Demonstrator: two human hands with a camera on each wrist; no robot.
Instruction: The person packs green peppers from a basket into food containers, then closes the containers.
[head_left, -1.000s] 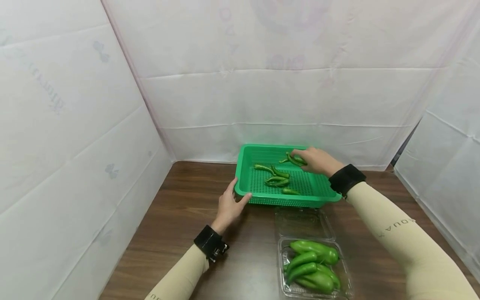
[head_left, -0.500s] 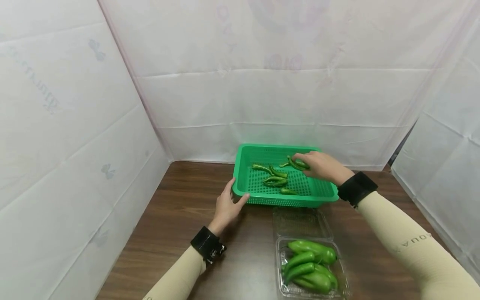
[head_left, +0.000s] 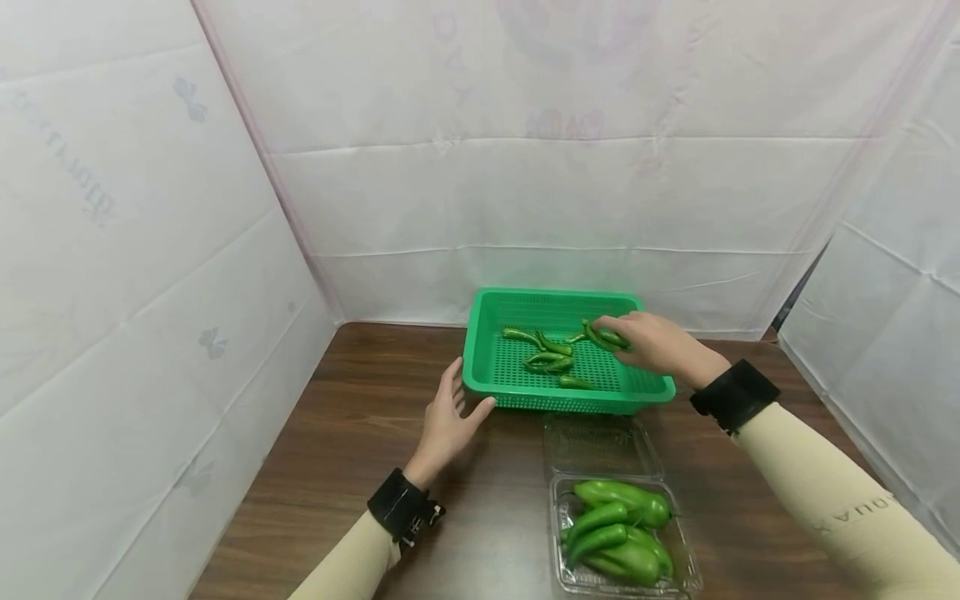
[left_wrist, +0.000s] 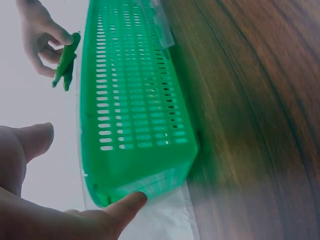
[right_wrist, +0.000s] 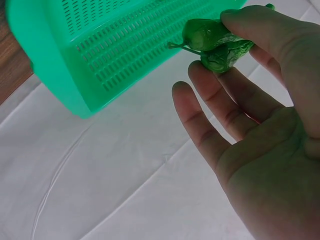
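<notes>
Right hand (head_left: 656, 343) pinches peppers (head_left: 602, 337) above the basket (head_left: 488, 376).
Left hand (head_left: 447, 412), fingers relaxed, thumb touching the basket's near corner on the counter (head_left: 360, 433).

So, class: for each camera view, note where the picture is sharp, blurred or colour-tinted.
Head view: evenly lit and sharp on the basket and box of peppers. Left wrist view: left hand up close is soft, table smeared. Right wrist view: right hand carries a green cast, pinching peppers.
</notes>
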